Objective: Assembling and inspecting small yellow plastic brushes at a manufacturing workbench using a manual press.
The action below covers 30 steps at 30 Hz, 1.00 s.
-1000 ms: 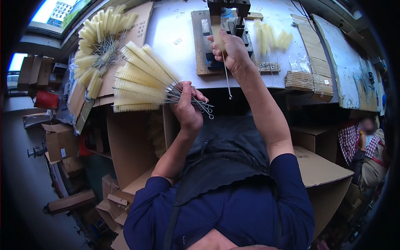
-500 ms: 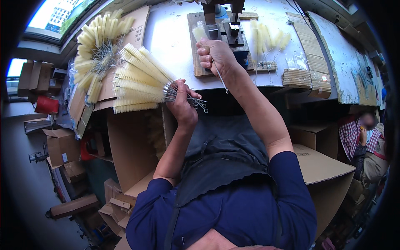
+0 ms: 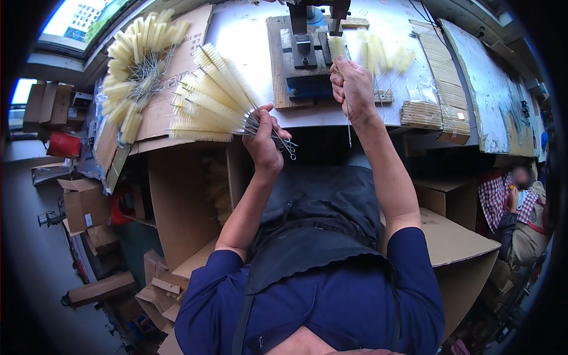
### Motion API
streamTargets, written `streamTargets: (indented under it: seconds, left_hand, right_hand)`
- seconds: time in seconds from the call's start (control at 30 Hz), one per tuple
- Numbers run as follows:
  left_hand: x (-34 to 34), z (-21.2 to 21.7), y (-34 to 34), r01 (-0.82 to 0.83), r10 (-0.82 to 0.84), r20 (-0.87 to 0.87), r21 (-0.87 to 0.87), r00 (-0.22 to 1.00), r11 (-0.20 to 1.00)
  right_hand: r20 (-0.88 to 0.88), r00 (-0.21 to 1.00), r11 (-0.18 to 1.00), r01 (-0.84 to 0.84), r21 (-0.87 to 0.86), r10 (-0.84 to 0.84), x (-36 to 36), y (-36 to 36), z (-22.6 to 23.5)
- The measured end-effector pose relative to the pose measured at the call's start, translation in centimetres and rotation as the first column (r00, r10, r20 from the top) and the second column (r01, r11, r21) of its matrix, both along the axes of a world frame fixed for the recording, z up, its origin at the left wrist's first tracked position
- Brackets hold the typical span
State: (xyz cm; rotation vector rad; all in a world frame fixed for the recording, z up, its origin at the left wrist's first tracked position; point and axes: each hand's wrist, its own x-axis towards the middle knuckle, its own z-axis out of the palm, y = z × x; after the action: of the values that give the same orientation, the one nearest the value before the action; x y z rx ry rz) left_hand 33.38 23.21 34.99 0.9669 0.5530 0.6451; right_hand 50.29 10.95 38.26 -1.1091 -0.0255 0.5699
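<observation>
My left hand is closed round the wire stems of a fanned bunch of bottle brushes; their pale yellow bristle heads point up and left, and the looped wire ends stick out by my palm. My right hand is closed on a single bottle brush, its bristle head upward and its wire stem hanging below my fist. That fist is just right of a dark metal press on a wooden board. Several more brushes lie right beyond it on the white table.
A large pile of brushes lies on cardboard at the left. Flat cardboard strips and a clear plastic bag are on the right. Open cardboard boxes stand below the table edge. A person sits far right.
My right hand has moved right with its brush, away from the front of the press. My left hand with the bunch has shifted slightly right.
</observation>
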Motion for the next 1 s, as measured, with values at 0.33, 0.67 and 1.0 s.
streamTargets:
  seconds: [0.33,0.67,1.0]
  left_hand:
    - [0.8,-0.7,0.4,-0.063,0.062,0.007,0.107,0.998,0.992]
    - [0.7,-1.6,1.2,-0.005,0.007,-0.056,0.03,0.998,1.0]
    - [1.0,-0.8,0.2,-0.023,0.027,-0.017,0.2,1.0,0.98]
  right_hand:
    - [-0.039,0.999,1.0,-0.005,0.005,0.005,0.9,0.0,0.9]
    - [0.425,0.904,0.794,0.286,-0.536,-0.039,8.2,-4.1,-6.1]
    - [0.787,0.616,0.325,0.737,-0.593,0.039,11.6,-3.6,-5.0]
